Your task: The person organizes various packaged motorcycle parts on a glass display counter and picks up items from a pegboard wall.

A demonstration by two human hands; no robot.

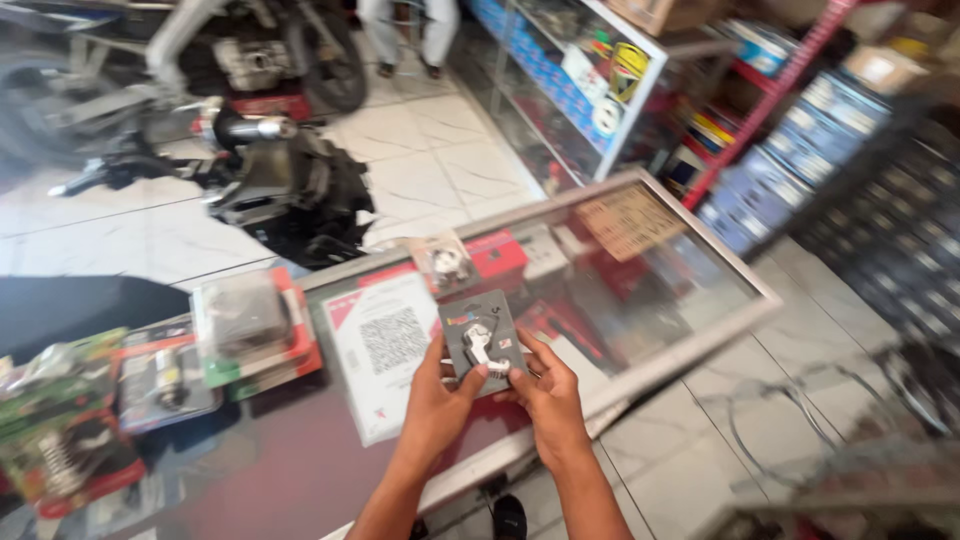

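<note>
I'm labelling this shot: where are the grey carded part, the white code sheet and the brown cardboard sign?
grey carded part [482, 335], head view, card's middle.
white code sheet [385, 350], head view, sheet's centre.
brown cardboard sign [628, 221], head view, sign's middle.

glass counter [690, 330], boxed parts [250, 330], motorcycle [280, 180]

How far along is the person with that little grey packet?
Done: the grey packet is up off the glass counter. In hand: the left hand and right hand both hold it by its lower edge, and it looks sealed, with a metal part inside. Left: more packets lie on the counter, untouched.
</note>
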